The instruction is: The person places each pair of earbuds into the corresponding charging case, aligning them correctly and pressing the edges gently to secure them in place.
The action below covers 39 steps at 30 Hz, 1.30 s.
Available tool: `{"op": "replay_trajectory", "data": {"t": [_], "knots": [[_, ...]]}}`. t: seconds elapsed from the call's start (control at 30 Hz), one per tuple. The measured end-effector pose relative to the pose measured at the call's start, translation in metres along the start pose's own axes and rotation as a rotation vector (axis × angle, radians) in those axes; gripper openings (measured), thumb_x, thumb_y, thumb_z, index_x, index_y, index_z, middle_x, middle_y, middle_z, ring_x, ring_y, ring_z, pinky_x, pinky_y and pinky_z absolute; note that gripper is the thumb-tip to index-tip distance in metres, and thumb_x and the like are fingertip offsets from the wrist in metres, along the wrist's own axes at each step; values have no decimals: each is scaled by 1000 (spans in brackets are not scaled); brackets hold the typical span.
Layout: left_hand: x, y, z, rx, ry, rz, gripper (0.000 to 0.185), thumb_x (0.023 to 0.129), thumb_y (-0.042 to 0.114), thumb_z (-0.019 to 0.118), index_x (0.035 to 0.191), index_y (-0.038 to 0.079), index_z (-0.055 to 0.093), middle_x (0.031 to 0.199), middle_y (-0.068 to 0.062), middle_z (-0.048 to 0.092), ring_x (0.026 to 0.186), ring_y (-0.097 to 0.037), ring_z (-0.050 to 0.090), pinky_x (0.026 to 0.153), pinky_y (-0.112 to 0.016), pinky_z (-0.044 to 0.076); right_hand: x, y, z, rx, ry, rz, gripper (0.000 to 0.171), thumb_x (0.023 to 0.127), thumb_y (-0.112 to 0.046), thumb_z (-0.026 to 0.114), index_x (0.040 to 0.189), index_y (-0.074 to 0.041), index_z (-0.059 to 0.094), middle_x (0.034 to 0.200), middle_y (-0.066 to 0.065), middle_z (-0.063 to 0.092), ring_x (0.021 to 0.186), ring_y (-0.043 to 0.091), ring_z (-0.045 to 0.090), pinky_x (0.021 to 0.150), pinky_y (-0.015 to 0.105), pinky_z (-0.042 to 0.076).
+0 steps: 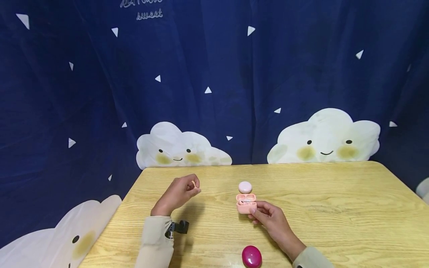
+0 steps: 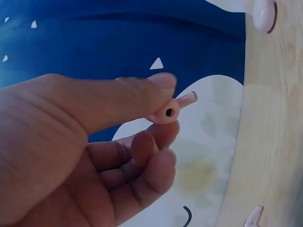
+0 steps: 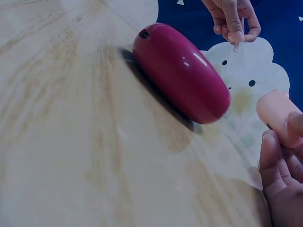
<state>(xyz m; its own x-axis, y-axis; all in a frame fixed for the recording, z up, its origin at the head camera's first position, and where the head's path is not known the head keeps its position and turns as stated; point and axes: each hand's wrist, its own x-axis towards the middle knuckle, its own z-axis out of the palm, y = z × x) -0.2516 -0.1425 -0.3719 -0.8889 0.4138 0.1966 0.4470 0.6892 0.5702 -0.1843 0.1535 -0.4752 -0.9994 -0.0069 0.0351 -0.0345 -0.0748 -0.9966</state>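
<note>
Left hand (image 1: 177, 193) pinching pale pink earbud (image 2: 171, 109), right hand (image 1: 273, 219) on open pink case (image 1: 246, 203).

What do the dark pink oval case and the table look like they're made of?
Dark pink oval case: probably hard glossy plastic; sharp light glints show on its smooth shell. Light wooden table: wood or wood-look laminate, with visible grain lines and a slight sheen.

Wooden table (image 1: 335, 208) with magenta case (image 1: 251, 256), pink case (image 1: 246, 203)
</note>
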Motion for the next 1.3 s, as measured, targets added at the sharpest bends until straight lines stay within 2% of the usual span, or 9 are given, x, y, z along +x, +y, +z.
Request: {"op": "replay_trajectory", "data": {"t": [0.13,0.27,0.53,0.7,0.87,1.07,1.2,1.3], "knots": [[1,4,1,15,2,-15,21,86,11,73,96,16,55,67,2,54,55,-10,45,54,-26,40,0,0,-1,-4,-8,7,36,91,-11,67,118,11,58,98,19,68,84,22,68,71,32,57],[2,7,1,34,29,-21,21,85,11,74,95,15,56,70,4,56,60,-11,49,58,-29,43,0,0,-1,-9,-12,4,37,91,-12,67,119,11,57,99,18,67,84,22,69,71,33,57],[3,15,-1,62,80,44,15,83,11,75,93,11,63,77,7,60,68,-9,56,62,-26,48,0,1,-1,2,-9,1,36,91,-9,66,119,12,57,99,19,68,84,22,69,71,33,57],[3,21,0,78,116,57,12,82,12,77,88,14,68,80,8,61,67,-6,55,61,-24,47,0,1,-1,-2,-7,2,37,91,-10,67,119,11,57,99,19,68,84,23,69,71,33,57],[5,27,4,83,151,114,10,81,17,79,84,19,70,79,11,61,67,-6,53,61,-25,45,1,1,-1,-5,-8,6,38,91,-11,67,119,11,57,100,19,68,85,22,69,71,33,57],[8,32,11,62,105,172,9,83,20,77,88,20,69,83,14,65,70,-5,58,62,-24,48,1,1,-1,1,-5,8,37,91,-11,67,120,10,57,100,19,67,84,21,69,71,33,57],[10,34,16,31,67,189,10,84,17,75,91,17,69,83,12,66,71,-6,61,64,-24,51,1,1,-1,5,-9,15,38,91,-11,66,121,10,57,101,19,67,85,22,69,72,32,57],[10,36,19,6,67,193,11,84,12,75,92,15,69,83,10,66,71,-7,62,64,-23,52,1,2,-1,6,-11,12,39,91,-11,66,121,11,56,101,19,67,86,22,69,72,32,57]]}}
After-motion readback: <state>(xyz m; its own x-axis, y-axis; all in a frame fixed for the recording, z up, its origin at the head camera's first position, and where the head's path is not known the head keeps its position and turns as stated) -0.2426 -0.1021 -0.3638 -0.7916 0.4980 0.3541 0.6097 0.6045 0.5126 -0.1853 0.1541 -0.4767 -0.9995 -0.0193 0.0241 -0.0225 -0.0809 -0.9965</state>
